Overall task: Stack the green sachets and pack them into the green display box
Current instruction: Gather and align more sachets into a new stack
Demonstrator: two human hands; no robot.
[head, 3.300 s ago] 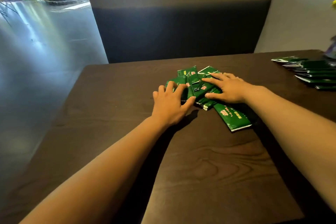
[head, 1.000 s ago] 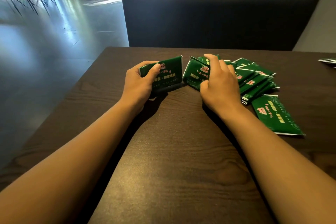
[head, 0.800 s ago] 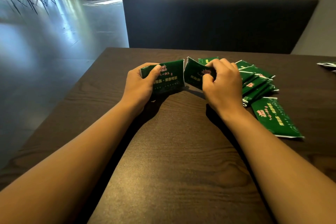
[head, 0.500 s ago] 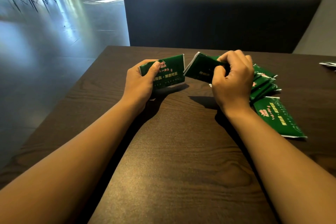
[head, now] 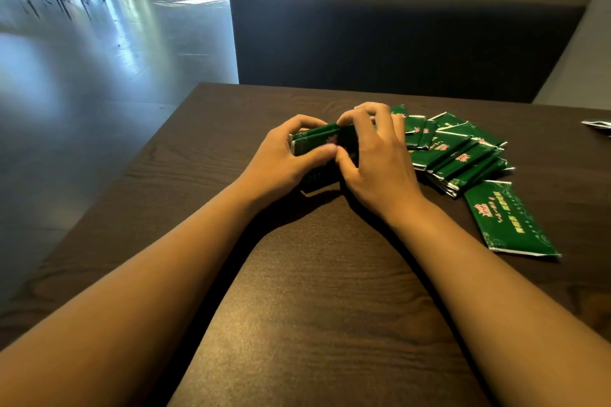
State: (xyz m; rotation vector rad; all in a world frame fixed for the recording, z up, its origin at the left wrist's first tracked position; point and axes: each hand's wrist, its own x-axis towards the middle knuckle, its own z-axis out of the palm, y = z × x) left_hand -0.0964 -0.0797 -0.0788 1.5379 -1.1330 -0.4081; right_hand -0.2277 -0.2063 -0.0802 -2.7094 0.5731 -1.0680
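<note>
In the middle of the dark brown wooden desk (head: 314, 291), you are holding a small stack of flat green foil sachets (head: 314, 139) up on its edge. Your hands are together on it. Your left hand (head: 281, 158) is gripping the left end, and your right hand (head: 377, 158) is pinching the right end. I think you are doing this to line the edges up so the stack is neat. I am seeing two sachets in it for sure; more may be hiding behind your fingers. Just to the right, a loose pile of green sachets (head: 453, 149) is lying fanned out, about seven or eight. One single green sachet (head: 506, 221) is lying flat near your right arm. The green display box is not showing here.
</note>
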